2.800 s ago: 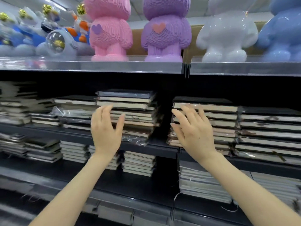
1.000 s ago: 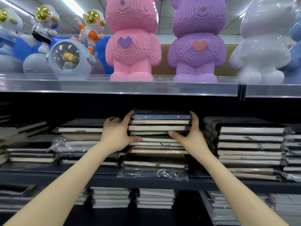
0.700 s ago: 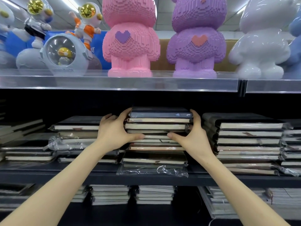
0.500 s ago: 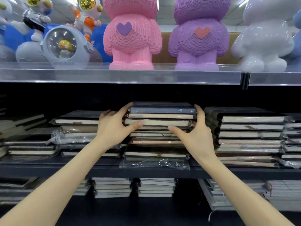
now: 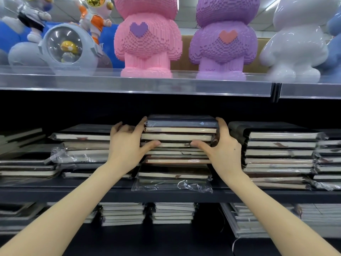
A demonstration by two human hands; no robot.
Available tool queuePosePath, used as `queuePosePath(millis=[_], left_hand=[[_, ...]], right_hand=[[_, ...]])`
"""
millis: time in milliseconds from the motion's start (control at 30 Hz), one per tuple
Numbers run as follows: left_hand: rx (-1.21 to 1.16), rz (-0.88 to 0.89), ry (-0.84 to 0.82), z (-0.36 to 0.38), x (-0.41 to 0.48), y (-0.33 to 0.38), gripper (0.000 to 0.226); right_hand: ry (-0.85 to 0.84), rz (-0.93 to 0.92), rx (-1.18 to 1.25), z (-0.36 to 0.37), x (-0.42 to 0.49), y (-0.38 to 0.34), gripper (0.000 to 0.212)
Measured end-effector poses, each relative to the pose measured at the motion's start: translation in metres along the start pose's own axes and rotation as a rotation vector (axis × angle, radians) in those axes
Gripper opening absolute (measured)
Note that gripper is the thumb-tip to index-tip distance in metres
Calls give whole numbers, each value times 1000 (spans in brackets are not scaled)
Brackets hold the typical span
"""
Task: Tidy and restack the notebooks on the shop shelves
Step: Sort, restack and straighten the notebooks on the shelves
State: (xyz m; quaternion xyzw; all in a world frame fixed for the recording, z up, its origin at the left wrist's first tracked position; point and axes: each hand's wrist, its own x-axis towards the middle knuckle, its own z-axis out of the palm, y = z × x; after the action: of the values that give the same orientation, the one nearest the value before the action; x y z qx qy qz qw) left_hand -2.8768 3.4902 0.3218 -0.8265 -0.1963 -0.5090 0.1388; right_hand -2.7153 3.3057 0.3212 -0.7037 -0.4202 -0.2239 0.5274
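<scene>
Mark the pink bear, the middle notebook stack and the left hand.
pink bear (image 5: 145, 47): head view, on its belly below the purple heart.
middle notebook stack (image 5: 177, 137): head view, on the pale page edge of an upper notebook.
left hand (image 5: 125, 148): head view, on the back of the hand.

The middle stack of notebooks (image 5: 178, 145) on the dark shelf (image 5: 73, 194) is gripped near its top by the left hand (image 5: 127, 145) and the right hand (image 5: 223, 150), thumbs laid across the front page edges. A pink figure (image 5: 145, 39) and a purple figure (image 5: 223, 43) are set on the clear shelf (image 5: 129, 85) above.
</scene>
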Motion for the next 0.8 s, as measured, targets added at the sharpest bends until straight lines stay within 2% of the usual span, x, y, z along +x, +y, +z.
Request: queuePosePath(millis=[233,333,400,567,800], left_hand=[[6,-77,-57,-9,-1,3,106],[-18,-212,-245,-22,7,9,108],[-11,-200,-307,-25,11,12,102],[-84,-149,-220,-13,8,12,71],[-114,-141,-187,-11,6,11,62]], right_hand=[[-117,-66,-4,-7,13,8,78],[-288,-36,161,-15,18,14,73],[-356,3,265,-13,16,16,73],[-357,26,305,-6,15,18,70],[-407,25,269,-4,16,20,71]])
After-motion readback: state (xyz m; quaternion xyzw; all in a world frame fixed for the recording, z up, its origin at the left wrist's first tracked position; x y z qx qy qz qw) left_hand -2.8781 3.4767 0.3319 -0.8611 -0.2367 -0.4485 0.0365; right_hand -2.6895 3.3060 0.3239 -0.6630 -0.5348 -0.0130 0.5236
